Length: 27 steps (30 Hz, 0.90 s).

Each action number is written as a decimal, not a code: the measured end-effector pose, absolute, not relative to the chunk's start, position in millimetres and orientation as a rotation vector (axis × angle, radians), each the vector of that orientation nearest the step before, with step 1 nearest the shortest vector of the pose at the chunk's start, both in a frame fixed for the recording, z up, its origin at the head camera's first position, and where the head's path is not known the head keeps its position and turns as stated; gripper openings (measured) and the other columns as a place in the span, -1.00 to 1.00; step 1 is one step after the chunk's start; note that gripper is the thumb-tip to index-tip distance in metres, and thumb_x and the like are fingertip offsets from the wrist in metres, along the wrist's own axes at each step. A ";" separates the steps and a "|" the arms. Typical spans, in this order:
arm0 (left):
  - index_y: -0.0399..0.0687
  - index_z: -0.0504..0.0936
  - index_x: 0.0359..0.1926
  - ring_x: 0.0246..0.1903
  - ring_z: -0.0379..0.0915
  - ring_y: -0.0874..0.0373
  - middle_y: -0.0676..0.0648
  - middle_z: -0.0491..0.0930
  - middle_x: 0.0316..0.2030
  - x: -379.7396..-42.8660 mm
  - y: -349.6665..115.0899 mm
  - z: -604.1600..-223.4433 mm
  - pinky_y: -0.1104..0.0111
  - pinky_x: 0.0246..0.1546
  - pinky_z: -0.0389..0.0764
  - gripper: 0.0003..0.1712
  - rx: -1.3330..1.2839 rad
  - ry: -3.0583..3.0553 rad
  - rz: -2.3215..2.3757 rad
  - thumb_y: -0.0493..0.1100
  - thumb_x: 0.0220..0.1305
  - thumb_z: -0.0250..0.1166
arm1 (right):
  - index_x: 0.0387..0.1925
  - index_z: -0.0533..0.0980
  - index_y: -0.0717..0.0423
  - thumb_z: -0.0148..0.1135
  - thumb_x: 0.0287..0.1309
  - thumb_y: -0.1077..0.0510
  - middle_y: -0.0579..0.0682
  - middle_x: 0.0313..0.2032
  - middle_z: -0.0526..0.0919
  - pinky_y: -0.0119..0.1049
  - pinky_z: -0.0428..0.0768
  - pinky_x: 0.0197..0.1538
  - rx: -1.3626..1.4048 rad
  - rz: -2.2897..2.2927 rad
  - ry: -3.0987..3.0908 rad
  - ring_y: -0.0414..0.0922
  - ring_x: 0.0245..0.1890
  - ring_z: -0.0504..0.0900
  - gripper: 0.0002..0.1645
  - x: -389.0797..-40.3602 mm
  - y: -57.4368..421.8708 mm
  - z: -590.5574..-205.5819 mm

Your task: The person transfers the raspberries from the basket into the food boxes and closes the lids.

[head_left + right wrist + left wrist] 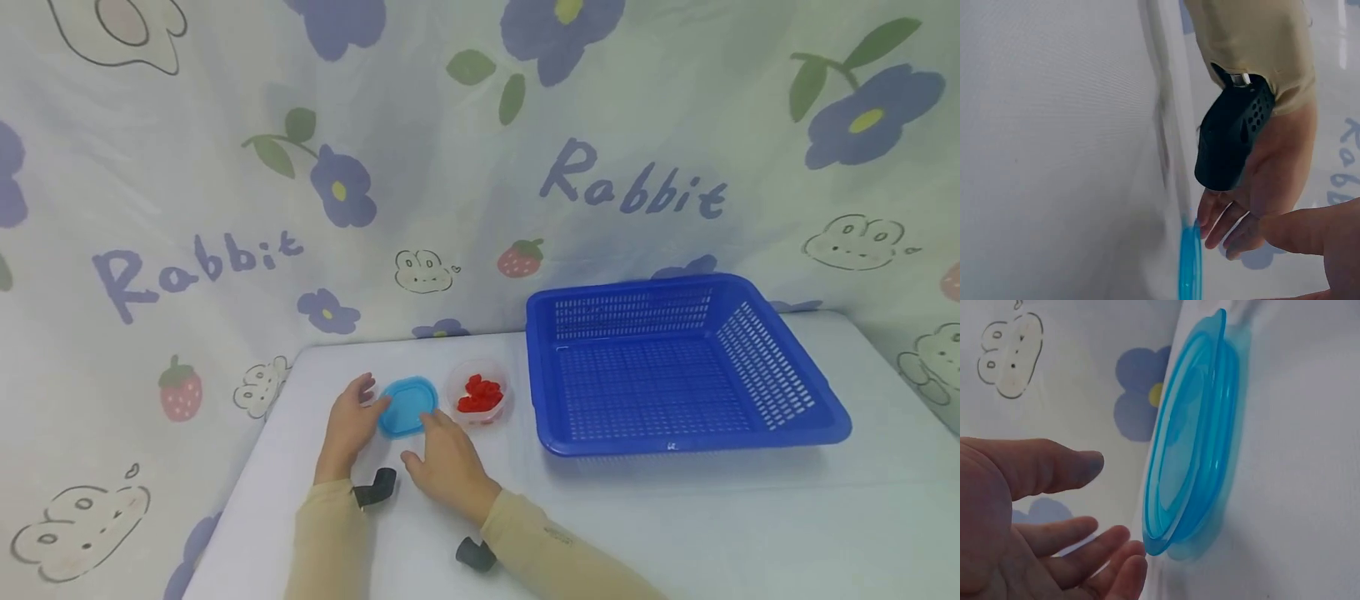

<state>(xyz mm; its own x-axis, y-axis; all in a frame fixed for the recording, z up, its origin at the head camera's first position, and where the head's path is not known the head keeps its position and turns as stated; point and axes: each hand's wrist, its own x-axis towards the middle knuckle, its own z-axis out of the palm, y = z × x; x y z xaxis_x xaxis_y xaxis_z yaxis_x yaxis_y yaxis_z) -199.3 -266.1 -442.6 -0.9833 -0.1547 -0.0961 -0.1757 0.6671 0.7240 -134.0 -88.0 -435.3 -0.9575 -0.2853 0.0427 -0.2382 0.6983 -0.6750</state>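
Observation:
A translucent blue lid (pixel 408 407) with a raised rim lies flat on the white table. At its left edge is my left hand (pixel 351 427), thumb and fingers spread apart; in the left wrist view the fingertips (pixel 1130 565) come close to the lid's lower end. My right hand (pixel 452 463) reaches to the lid's near right side, index fingertip over the rim and thumb held away. Just right of the lid stands a clear round tub (pixel 453 390) with several small red pieces (pixel 480 395) inside.
A large blue plastic basket (pixel 555 442) occupies the right side of the table (pixel 675 533). Black camera mounts (pixel 384 483) stick out from both wrists. Behind the table hangs a white curtain (pixel 450 167) printed with flowers and rabbits.

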 end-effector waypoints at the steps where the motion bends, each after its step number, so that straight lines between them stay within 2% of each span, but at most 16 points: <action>1: -0.17 0.06 0.39 0.25 0.16 -0.17 -0.23 0.20 0.30 -199.5 -266.0 -443.2 0.00 0.17 0.31 -0.25 -0.300 2.854 1.208 -0.04 0.29 0.14 | 0.25 0.29 0.20 0.24 0.09 -0.13 0.12 0.23 0.37 -0.11 0.42 0.17 -0.423 -1.089 2.829 0.03 0.22 0.35 -0.21 -134.7 -89.8 -436.8; 6: -0.19 0.16 0.35 0.20 0.24 -0.18 -0.25 0.31 0.24 -199.7 -265.5 -446.8 -0.02 0.12 0.36 -0.33 -0.367 2.894 1.112 -0.04 0.30 0.11 | 0.33 0.14 0.24 0.23 0.07 -0.18 0.19 0.33 0.16 -0.07 0.35 0.21 -0.364 -1.045 2.801 0.10 0.32 0.18 -0.05 -138.4 -97.1 -442.7; 11: -0.19 0.27 0.30 0.14 0.31 -0.16 -0.23 0.42 0.15 -202.1 -264.0 -452.4 0.02 0.08 0.40 -0.42 -0.398 2.935 1.082 -0.09 0.31 0.11 | 0.36 0.07 0.24 0.24 0.06 -0.18 0.19 0.36 0.08 -0.06 0.34 0.23 -0.319 -1.087 2.798 0.10 0.35 0.09 0.00 -141.4 -101.2 -444.4; 20: -0.24 0.47 0.13 0.04 0.42 -0.15 -0.26 0.53 0.02 -198.8 -263.3 -453.6 0.05 0.02 0.46 -0.59 -0.398 3.043 1.070 -0.19 0.28 0.13 | 0.35 0.07 0.22 0.26 0.07 -0.12 0.11 0.31 0.17 -0.07 0.39 0.20 -0.261 -1.261 2.746 0.04 0.29 0.19 -0.05 -146.6 -106.2 -451.4; 27: -0.22 0.58 0.00 0.07 0.39 -0.18 -0.27 0.56 -0.03 -194.0 -266.6 -447.9 0.04 0.04 0.43 -0.69 -0.489 3.123 1.133 -0.22 0.28 0.15 | 0.29 0.16 0.14 0.28 0.07 -0.05 0.00 0.19 0.28 -0.15 0.49 0.10 -0.232 -1.487 2.675 -0.06 0.17 0.30 -0.17 -147.6 -108.1 -454.0</action>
<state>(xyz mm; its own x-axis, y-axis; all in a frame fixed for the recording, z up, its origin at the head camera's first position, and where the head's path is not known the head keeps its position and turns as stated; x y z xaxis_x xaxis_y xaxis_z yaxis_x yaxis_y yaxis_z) -194.0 -266.6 -447.9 -0.9347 -0.3402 0.1025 -0.1954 0.7331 0.6514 -147.6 -108.1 -454.0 -0.9860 -0.1665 0.0099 -0.0963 0.5198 -0.8489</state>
